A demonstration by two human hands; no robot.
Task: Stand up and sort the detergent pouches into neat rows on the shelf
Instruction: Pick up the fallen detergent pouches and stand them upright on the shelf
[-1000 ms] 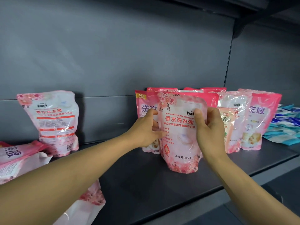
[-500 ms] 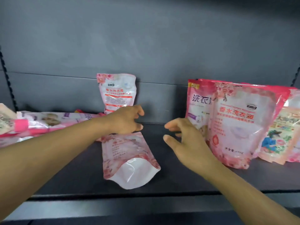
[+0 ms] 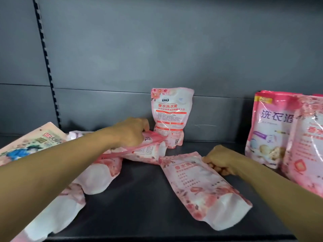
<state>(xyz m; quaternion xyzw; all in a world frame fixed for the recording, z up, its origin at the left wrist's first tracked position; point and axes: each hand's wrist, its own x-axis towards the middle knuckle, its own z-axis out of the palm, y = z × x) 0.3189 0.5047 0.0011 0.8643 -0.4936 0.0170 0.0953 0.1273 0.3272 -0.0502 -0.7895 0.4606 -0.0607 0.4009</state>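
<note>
Reaching forward, the left hand (image 3: 130,132) is pinching a pink pouch (image 3: 148,140) atop the pile; the right hand (image 3: 219,160) is gripping a flat pouch (image 3: 201,187) on the shelf (image 3: 139,198). One pouch (image 3: 170,117) is standing behind.

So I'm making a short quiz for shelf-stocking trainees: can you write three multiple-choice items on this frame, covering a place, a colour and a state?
1. Where does the lone upright pouch stand?
A against the back wall
B at the shelf's front edge
C on the pile

2. The shelf is
A white
B dark grey
C red

3. The pouch under the right hand is
A hanging
B standing
C lying flat

Answers: 1 A, it leans on the back panel; 2 B, the bare board is dark grey; 3 C, it lies face up while curled fingers grip its top corner.
</note>
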